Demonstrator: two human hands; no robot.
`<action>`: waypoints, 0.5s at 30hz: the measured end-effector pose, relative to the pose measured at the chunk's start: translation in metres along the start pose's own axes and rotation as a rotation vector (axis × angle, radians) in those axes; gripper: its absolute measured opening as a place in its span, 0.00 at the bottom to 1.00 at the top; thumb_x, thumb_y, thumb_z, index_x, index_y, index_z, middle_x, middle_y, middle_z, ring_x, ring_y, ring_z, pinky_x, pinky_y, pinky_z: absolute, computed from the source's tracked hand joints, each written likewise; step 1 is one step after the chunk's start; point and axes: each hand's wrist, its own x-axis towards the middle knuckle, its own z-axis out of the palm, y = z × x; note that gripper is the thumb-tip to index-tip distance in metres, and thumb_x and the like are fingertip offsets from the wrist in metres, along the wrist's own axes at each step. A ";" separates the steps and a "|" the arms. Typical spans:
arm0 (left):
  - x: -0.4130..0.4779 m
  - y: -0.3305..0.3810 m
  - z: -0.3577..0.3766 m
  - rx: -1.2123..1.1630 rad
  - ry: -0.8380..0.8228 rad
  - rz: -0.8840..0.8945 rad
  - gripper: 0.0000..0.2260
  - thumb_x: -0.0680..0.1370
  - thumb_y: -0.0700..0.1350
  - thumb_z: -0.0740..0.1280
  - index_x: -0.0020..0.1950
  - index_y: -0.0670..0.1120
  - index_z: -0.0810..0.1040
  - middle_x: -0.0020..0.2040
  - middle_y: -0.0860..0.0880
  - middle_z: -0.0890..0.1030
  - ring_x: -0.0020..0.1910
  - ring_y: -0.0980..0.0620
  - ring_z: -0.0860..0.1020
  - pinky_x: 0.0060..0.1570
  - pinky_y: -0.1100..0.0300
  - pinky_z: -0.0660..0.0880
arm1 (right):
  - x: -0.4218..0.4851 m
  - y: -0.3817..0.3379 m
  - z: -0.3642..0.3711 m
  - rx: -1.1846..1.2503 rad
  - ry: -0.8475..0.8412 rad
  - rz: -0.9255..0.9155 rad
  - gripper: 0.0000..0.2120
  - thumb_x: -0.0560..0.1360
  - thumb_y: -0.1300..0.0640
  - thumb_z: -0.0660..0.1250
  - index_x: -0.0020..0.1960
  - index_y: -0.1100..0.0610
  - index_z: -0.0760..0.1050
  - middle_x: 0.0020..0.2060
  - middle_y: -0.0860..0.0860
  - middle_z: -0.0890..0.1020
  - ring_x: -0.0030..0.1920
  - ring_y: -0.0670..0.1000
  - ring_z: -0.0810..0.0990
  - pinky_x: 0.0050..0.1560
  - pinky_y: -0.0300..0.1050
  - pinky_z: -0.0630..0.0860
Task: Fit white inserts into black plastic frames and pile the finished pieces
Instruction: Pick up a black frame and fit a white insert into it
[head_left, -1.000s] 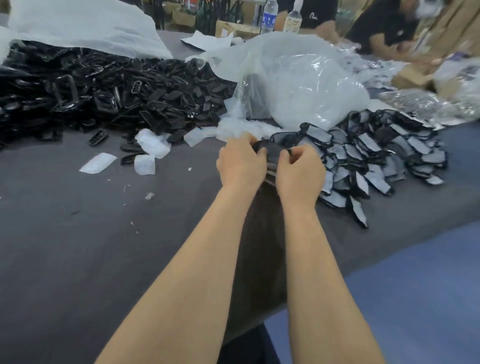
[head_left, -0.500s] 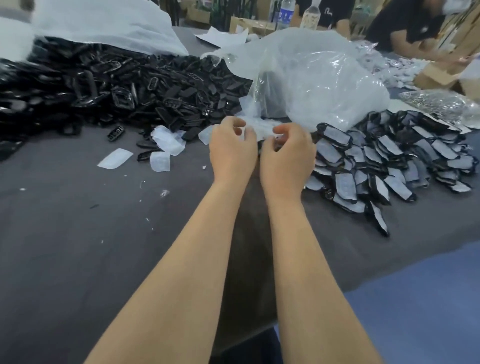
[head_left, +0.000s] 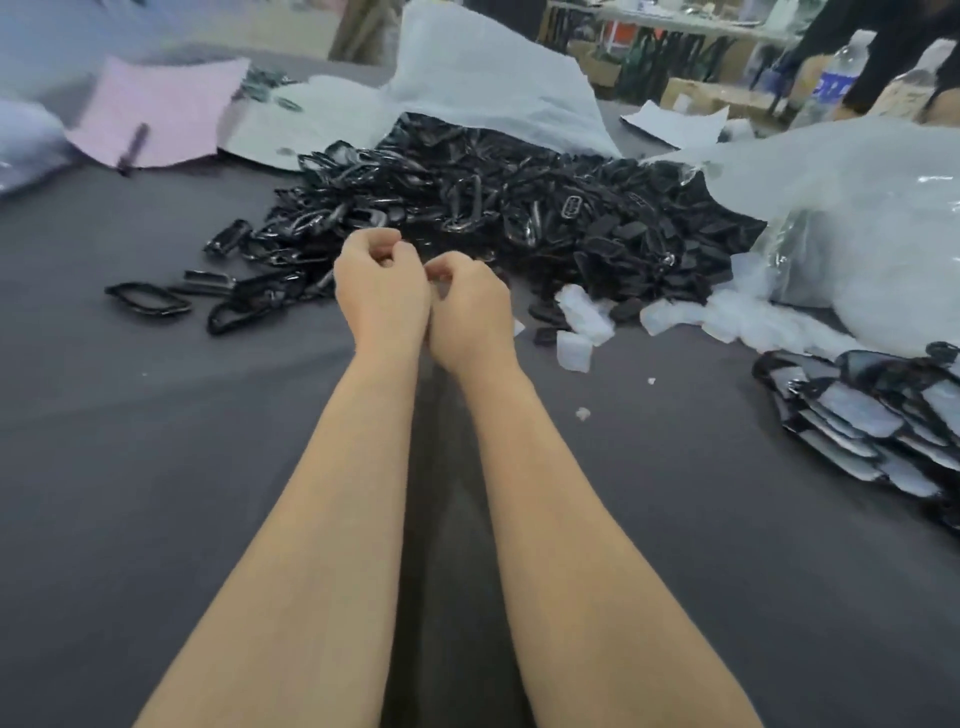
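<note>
Fitting step: judged between pieces, nothing seated yet.
Hands: left hand (head_left: 382, 291) and right hand (head_left: 470, 312) touching, fingers curled; contents cannot be told.
Black frames (head_left: 519, 208): heap just beyond the hands, on the worktop (head_left: 156, 441).
White inserts (head_left: 584, 317): right of heap.
Finished pile (head_left: 872, 415): far right.
Next: probably take one frame and one insert.

One wide-angle camera, worn on the person's head, faces forward and down along both forearms (head_left: 337, 519) onto the grey table (head_left: 156, 467). It is close: the left hand (head_left: 382, 293) and right hand (head_left: 470, 314) sit near frame centre, with the heap of black frames (head_left: 519, 208) just beyond them. The far side of the room fills the top edge, blurred.
</note>
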 end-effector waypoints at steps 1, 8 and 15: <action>0.008 -0.003 -0.009 -0.007 0.036 -0.013 0.08 0.77 0.38 0.61 0.53 0.45 0.76 0.47 0.51 0.76 0.46 0.53 0.74 0.55 0.57 0.72 | 0.003 -0.004 0.010 -0.003 -0.022 -0.017 0.14 0.77 0.60 0.61 0.62 0.58 0.75 0.59 0.56 0.78 0.59 0.57 0.74 0.59 0.49 0.70; 0.045 -0.018 -0.045 -0.078 0.199 -0.056 0.07 0.77 0.37 0.60 0.49 0.48 0.74 0.48 0.51 0.76 0.48 0.53 0.75 0.59 0.55 0.74 | 0.029 -0.027 0.076 -0.328 -0.316 -0.182 0.22 0.80 0.53 0.58 0.74 0.50 0.62 0.75 0.52 0.62 0.75 0.55 0.58 0.74 0.53 0.57; 0.049 -0.021 -0.040 -0.121 0.197 -0.054 0.08 0.76 0.37 0.60 0.47 0.49 0.74 0.53 0.46 0.78 0.46 0.53 0.74 0.56 0.56 0.73 | 0.029 -0.015 0.069 -0.238 -0.083 -0.110 0.15 0.81 0.54 0.58 0.66 0.53 0.72 0.63 0.53 0.75 0.62 0.58 0.71 0.56 0.49 0.67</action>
